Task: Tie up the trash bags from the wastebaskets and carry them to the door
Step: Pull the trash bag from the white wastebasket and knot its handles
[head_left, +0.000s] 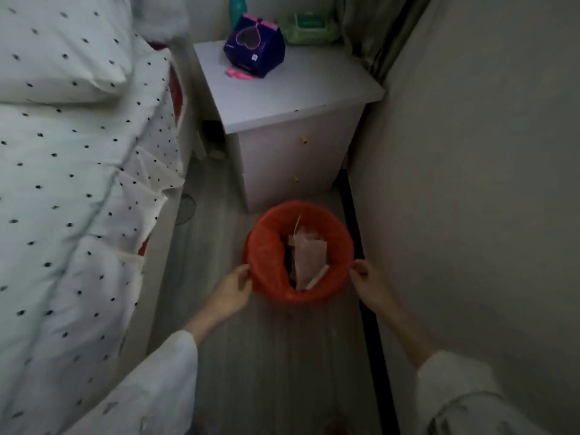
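Note:
A round wastebasket lined with a red trash bag (337, 243) stands on the floor in front of the nightstand. Crumpled paper and wrappers (306, 255) lie inside it. My left hand (232, 290) touches the bag's rim on the left side, fingers pinched at the edge. On the right side, my right hand (368, 279) pinches the rim as well. The bag is still folded over the basket's edge. Both of my arms wear white sleeves.
A bed with a dotted white cover (72, 189) fills the left. A white nightstand (282, 98) carries a purple box (254, 48) and a green wipes pack (309, 28). A wall (477, 183) closes the right. The wooden floor strip (266, 356) between them is narrow.

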Demonstrator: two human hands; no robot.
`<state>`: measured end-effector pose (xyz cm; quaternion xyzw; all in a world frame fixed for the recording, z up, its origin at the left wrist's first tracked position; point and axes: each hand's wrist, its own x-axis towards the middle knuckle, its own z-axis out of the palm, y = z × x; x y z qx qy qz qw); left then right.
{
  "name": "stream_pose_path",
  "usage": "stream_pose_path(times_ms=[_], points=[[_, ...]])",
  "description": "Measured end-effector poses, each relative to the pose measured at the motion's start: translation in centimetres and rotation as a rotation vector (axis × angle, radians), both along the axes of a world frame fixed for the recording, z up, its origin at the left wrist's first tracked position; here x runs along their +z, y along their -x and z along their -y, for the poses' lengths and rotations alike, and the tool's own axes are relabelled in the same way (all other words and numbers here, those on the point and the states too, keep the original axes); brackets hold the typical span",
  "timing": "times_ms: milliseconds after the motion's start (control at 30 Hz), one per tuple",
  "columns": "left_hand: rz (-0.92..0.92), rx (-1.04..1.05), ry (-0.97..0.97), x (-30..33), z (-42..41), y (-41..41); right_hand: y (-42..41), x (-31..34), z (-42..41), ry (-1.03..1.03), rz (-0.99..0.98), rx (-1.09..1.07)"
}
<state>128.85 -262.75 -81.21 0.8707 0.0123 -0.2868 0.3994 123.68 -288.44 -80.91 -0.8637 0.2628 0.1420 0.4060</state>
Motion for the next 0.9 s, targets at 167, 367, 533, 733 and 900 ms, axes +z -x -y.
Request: stream_pose_path(times_ms=[167,367,533,733,900], points=[[0.185,0.056,-0.036,-8.8,1.8,-6.5,-6.1,-9.0,1.9,0.145,0.213,-0.04],[0.371,0.255,-0.006,-15.7,3.2,-11.7,-10.1,-15.1,3.4,0.358,0.28,-0.099],[0.403,0.369,-0.049,-16.3,2.5,-12.6,-10.8,-16.7,2.6,0.485,0.254,-0.127],[0.563,0.278,-0.023,-14.8,2.0,-12.6,-9.5,-16.5,2.8,0.583,0.148,-0.145],[0.536,0.124,-0.031,-14.4,2.7,-12.7,-9.9,-17.2,3.5,0.299,0.182,-0.223]])
